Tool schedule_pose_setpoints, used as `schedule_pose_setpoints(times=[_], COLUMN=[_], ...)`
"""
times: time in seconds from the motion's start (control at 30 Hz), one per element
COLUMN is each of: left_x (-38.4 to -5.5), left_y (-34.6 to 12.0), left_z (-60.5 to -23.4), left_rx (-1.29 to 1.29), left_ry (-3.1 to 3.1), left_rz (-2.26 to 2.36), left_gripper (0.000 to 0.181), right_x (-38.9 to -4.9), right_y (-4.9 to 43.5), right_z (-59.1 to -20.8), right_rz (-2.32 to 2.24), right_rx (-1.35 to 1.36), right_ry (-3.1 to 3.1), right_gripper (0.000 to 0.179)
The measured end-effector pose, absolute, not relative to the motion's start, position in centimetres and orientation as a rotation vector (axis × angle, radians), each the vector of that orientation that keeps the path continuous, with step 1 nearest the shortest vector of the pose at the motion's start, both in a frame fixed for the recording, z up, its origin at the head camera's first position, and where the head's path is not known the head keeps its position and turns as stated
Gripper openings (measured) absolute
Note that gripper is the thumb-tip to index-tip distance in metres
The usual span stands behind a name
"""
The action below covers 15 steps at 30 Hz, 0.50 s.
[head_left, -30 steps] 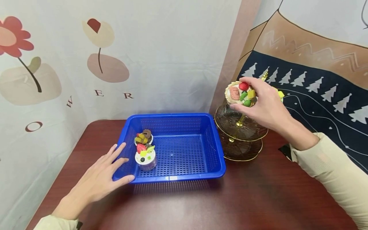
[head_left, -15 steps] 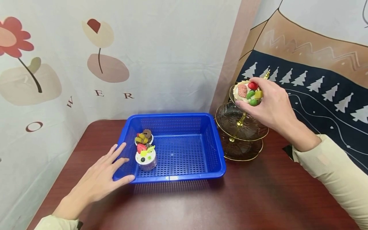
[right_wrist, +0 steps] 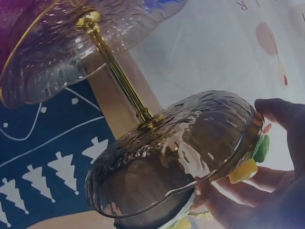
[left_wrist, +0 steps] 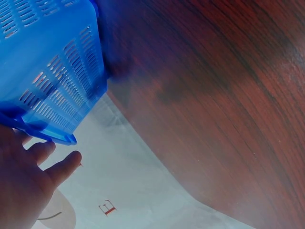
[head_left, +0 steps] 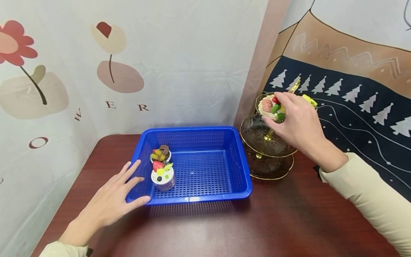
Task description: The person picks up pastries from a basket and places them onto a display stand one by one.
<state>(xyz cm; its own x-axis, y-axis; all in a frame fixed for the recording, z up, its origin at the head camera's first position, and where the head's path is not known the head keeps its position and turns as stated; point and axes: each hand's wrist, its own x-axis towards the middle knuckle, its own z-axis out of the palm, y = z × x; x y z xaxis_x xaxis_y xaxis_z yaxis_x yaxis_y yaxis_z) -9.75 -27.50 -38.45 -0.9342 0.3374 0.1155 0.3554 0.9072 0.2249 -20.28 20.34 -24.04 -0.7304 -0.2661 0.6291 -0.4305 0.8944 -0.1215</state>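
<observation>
My right hand (head_left: 300, 121) holds a fruit-topped dessert cup (head_left: 267, 106) between thumb and fingers, at the top plate of a tiered cake stand (head_left: 257, 130). The cup's biscuit, strawberry and green pieces show; the hand covers its right side. From below, the right wrist view has the glass top plate (right_wrist: 214, 129) with fingers curved by its rim and a yellow piece (right_wrist: 243, 171) between them. Behind the hand, another yellow-topped dessert (head_left: 309, 101) is partly visible. My left hand (head_left: 107, 198) lies with spread, extended fingers at the left rim of a blue basket (head_left: 205, 197).
Two more dessert cups are in the basket's left part: a white one (head_left: 163, 180) and a chocolate-topped one (head_left: 164, 150). The stand rises just right of the basket on the dark red table (head_left: 205, 232). Printed cloths (head_left: 189, 71) hang behind.
My right hand first shifts right with the dessert cup over the stand, then slightly down and left, bringing the cup to the top plate. The left hand and basket stay put.
</observation>
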Motion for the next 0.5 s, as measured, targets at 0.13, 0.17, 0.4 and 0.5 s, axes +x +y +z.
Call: schedule_pose_setpoints(times=[0.13,0.17,0.4,0.5], left_x=[-9.7,-9.7,-9.7,-9.7], left_y=[-27.5,-27.5,-27.5,-27.6], left_z=[-38.4,-38.5,-38.6,-38.6], left_rx=[-0.54,-0.539,-0.536,-0.53], left_ry=[-3.0,-2.999,-2.994,-3.0], left_rz=[-0.377,-0.378,-0.377,-0.374], left_gripper=[0.067,0.068,0.07,0.071], right_x=[-20.4,-20.5,-20.7,-20.7], right_y=[20.3,20.3,20.3,20.2], right_z=[-24.6,-24.7,-25.3,-25.4], right_rz=[0.292,0.287,0.297,0.298], right_rx=[0.506,0.51,0.558,0.58], right_ry=[-2.36,-2.344,-2.251,-2.214], right_gripper=[0.058,0.057,0.052,0.05])
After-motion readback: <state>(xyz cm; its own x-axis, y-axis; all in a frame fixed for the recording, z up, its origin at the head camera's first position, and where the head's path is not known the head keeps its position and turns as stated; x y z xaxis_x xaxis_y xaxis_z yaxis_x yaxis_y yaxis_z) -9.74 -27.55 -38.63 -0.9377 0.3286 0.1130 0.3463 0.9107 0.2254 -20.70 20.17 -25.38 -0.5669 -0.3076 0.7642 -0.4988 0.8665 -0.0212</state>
